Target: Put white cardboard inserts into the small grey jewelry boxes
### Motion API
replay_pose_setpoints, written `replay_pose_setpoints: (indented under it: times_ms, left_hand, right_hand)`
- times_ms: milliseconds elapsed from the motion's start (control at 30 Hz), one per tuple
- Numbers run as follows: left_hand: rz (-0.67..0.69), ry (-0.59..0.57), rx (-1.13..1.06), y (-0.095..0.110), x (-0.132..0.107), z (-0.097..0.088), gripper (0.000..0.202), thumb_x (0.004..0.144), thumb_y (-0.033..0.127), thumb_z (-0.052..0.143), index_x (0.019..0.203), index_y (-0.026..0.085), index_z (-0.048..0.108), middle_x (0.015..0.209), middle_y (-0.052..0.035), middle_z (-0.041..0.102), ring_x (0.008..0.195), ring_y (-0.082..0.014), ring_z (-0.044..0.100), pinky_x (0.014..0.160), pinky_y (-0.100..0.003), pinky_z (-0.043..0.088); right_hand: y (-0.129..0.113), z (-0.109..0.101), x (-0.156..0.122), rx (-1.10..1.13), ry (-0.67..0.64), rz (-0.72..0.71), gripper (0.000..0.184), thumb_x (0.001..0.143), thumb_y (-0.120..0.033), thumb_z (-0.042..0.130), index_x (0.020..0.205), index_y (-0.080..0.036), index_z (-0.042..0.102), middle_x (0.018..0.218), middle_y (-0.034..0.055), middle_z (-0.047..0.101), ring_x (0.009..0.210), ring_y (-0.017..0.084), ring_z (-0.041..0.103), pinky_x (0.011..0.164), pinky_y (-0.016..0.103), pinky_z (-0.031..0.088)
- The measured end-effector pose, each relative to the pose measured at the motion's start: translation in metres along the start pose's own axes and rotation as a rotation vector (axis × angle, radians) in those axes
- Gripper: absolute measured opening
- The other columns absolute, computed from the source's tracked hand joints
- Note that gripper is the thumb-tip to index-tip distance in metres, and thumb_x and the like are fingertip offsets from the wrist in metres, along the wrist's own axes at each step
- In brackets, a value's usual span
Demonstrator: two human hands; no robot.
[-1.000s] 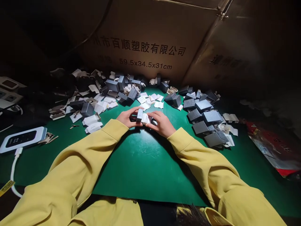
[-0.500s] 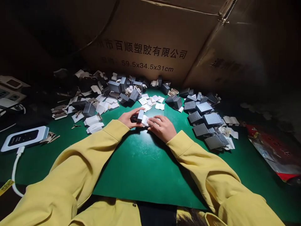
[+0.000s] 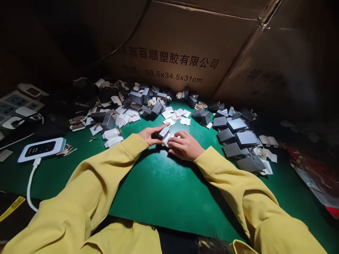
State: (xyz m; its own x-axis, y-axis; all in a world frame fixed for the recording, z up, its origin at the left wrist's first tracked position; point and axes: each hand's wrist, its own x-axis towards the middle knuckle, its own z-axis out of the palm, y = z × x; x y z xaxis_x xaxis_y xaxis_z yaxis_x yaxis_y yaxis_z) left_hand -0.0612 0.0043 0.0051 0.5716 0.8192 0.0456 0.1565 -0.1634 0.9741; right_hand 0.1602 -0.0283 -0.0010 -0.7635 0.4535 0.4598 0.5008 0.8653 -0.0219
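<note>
Between thumb and fingers, my left hand (image 3: 151,136) grips a small dark grey box (image 3: 164,132). A white card piece (image 3: 166,139) shows at the box's near right end, partly covered by fingers. My right hand (image 3: 185,145) is closed over that white card, its fingers bent and pressed together. Both hands are just above the green table (image 3: 169,190). Right beyond them lie several loose white card pieces (image 3: 184,121).
Dark grey boxes (image 3: 239,139) are heaped at the right, and more boxes (image 3: 136,97) mix with card scraps behind and left. A white device (image 3: 42,148) with a cable lies left. Cardboard cartons (image 3: 169,35) stand behind; a red-and-clear bag (image 3: 315,176) lies far right.
The small box has turned from nearly upright to a slant in my left hand. My right-hand fingers have curled further over the white card. The whole view has shifted slightly.
</note>
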Motion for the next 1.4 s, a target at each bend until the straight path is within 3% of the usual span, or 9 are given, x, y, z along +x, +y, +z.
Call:
replay_pose_setpoints:
  times_ms: [467, 800, 1167, 1300, 1400]
  left_hand:
    - [-0.014, 0.020, 0.047, 0.004, 0.000, 0.001, 0.074, 0.061, 0.038, 0.076, 0.130, 0.019, 0.057, 0.112, -0.0069, 0.067, 0.111, -0.0268, 0.058, 0.103, -0.043, 0.041]
    - [0.005, 0.013, 0.170, 0.000, 0.002, -0.002, 0.071, 0.058, 0.038, 0.079, 0.122, 0.015, 0.057, 0.105, -0.0090, 0.068, 0.099, -0.0246, 0.063, 0.096, -0.039, 0.046]
    - [0.021, 0.005, 0.149, 0.001, 0.002, -0.001, 0.068, 0.056, 0.037, 0.080, 0.117, 0.016, 0.057, 0.100, -0.0069, 0.068, 0.095, -0.0231, 0.063, 0.095, -0.038, 0.047]
    - [0.024, -0.014, 0.143, 0.001, 0.003, -0.002, 0.071, 0.057, 0.039, 0.080, 0.120, 0.016, 0.058, 0.103, -0.0081, 0.068, 0.096, -0.0237, 0.063, 0.096, -0.039, 0.046]
    - [0.023, -0.005, 0.145, 0.002, 0.002, -0.002, 0.073, 0.057, 0.040, 0.080, 0.123, 0.017, 0.058, 0.104, -0.0080, 0.068, 0.098, -0.0244, 0.063, 0.096, -0.039, 0.046]
  right_hand:
    - [-0.005, 0.007, 0.000, -0.067, -0.084, 0.030, 0.020, 0.091, -0.035, 0.049, 0.091, -0.018, 0.061, 0.091, 0.0076, 0.063, 0.081, 0.021, 0.045, 0.069, 0.036, 0.034]
    - [-0.006, 0.004, -0.010, 0.134, 0.055, 0.144, 0.021, 0.090, -0.033, 0.052, 0.102, -0.025, 0.067, 0.102, 0.0056, 0.069, 0.084, 0.019, 0.053, 0.072, 0.034, 0.049]
    - [-0.004, 0.002, -0.005, 0.137, 0.053, 0.109, 0.020, 0.091, -0.031, 0.049, 0.095, -0.021, 0.065, 0.099, 0.0082, 0.068, 0.086, 0.020, 0.053, 0.076, 0.037, 0.049]
    - [-0.006, 0.005, -0.003, 0.212, 0.256, 0.271, 0.022, 0.088, -0.037, 0.055, 0.100, -0.019, 0.061, 0.096, 0.0095, 0.067, 0.088, 0.022, 0.052, 0.080, 0.039, 0.049]
    - [-0.011, 0.012, 0.001, 0.229, 0.250, 0.383, 0.037, 0.083, -0.042, 0.061, 0.111, -0.019, 0.057, 0.104, 0.0110, 0.064, 0.095, 0.025, 0.051, 0.085, 0.043, 0.047]
